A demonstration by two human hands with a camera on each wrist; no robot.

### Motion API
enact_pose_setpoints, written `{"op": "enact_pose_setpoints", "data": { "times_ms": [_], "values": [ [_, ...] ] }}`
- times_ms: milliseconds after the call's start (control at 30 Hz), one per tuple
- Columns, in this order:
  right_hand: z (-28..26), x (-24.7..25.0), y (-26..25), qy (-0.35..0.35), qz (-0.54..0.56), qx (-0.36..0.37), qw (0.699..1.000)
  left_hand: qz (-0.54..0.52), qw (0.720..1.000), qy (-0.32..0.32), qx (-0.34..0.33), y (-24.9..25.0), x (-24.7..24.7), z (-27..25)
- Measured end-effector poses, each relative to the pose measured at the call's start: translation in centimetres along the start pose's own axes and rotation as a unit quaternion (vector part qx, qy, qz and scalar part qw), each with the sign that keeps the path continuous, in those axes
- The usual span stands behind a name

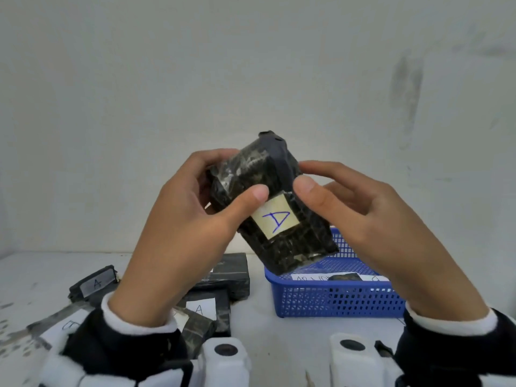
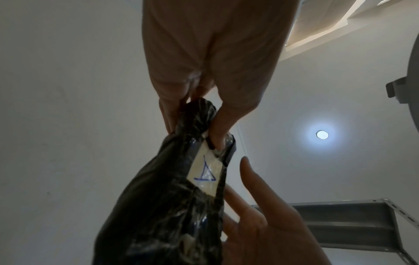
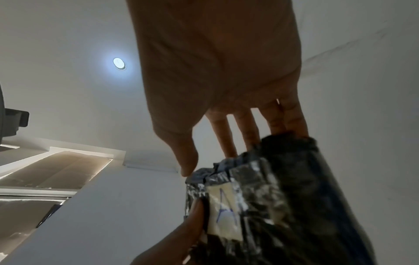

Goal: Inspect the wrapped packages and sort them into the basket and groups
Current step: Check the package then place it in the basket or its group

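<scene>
I hold a black wrapped package [image 1: 303, 247] up over the table, tilted, its pale label [image 1: 275, 219] marked "A" in blue facing me. My left hand [image 1: 240, 174] grips its upper left part, thumb on the front by the label and fingers curled behind. My right hand [image 1: 307, 175] pinches the upper right edge between thumb and fairly straight fingers. The left wrist view shows the package [image 2: 163, 206] under my left hand [image 2: 192, 136]. In the right wrist view my right hand [image 3: 217, 156] meets the package [image 3: 283, 197] at its top edge.
A blue mesh basket [image 1: 335, 300] stands on the white table [image 1: 259, 325] below right, with a labelled package [image 1: 343, 277] inside. Several black wrapped packages lie at the left, two of them [image 1: 96, 283] [image 1: 201, 308] marked "A". A pale wall stands behind.
</scene>
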State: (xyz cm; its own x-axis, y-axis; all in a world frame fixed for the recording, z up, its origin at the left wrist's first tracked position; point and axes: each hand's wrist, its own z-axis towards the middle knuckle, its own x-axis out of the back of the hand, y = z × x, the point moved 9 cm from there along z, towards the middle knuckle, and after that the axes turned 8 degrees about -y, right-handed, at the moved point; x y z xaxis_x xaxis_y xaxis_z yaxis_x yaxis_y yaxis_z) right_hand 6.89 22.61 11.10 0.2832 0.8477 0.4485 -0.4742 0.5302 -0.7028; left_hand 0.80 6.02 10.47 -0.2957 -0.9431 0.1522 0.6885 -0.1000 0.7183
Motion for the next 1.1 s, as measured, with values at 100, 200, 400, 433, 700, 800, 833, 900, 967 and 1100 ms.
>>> {"op": "enact_pose_setpoints", "data": {
  "times_ms": [100, 200, 400, 433, 700, 800, 833, 900, 967, 1100],
  "values": [
    [0.1, -0.1, -0.1, 0.014, -0.026, 0.016, 0.999, 0.024, 0.998, -0.042, -0.026, 0.5, -0.8, 0.0],
    [0.1, -0.2, 0.3, 0.011, -0.041, 0.009, 0.999, 0.051, 0.996, -0.069, -0.032, 0.6, -1.1, 0.0],
    [-0.1, 0.1, -0.4, 0.025, -0.033, 0.008, 0.999, 0.053, 0.997, -0.054, 0.004, -0.1, -0.8, 0.0],
    [-0.1, 0.1, -0.5, 0.028, -0.017, 0.01, 0.999, 0.05, 0.997, -0.064, 0.011, -0.3, -1.1, 0.0],
    [-0.4, 0.5, -0.1, 0.019, 0.037, -0.007, 0.999, 0.076, 0.995, -0.068, 0.009, 0.1, -1.7, -0.2],
    [-0.4, 0.4, 0.1, 0.007, 0.035, -0.008, 0.999, 0.043, 0.996, -0.08, 0.021, 0.1, -1.9, -0.2],
    [-0.4, 0.4, 0.1, 0.005, 0.041, -0.01, 0.999, 0.044, 0.996, -0.074, 0.014, 0.3, -1.8, -0.2],
    [-0.5, 0.4, 0.0, 0.004, 0.045, -0.006, 0.999, 0.048, 0.997, -0.062, 0.004, 0.5, -1.6, -0.2],
    [-0.5, 0.3, -0.1, -0.001, 0.046, -0.004, 0.999, 0.045, 0.998, -0.054, 0.009, 0.5, -1.7, -0.3],
    [-0.6, 0.4, -0.2, 0.003, 0.048, 0.005, 0.999, 0.042, 0.998, -0.049, 0.007, 0.6, -1.8, -0.4]
  ]
}}
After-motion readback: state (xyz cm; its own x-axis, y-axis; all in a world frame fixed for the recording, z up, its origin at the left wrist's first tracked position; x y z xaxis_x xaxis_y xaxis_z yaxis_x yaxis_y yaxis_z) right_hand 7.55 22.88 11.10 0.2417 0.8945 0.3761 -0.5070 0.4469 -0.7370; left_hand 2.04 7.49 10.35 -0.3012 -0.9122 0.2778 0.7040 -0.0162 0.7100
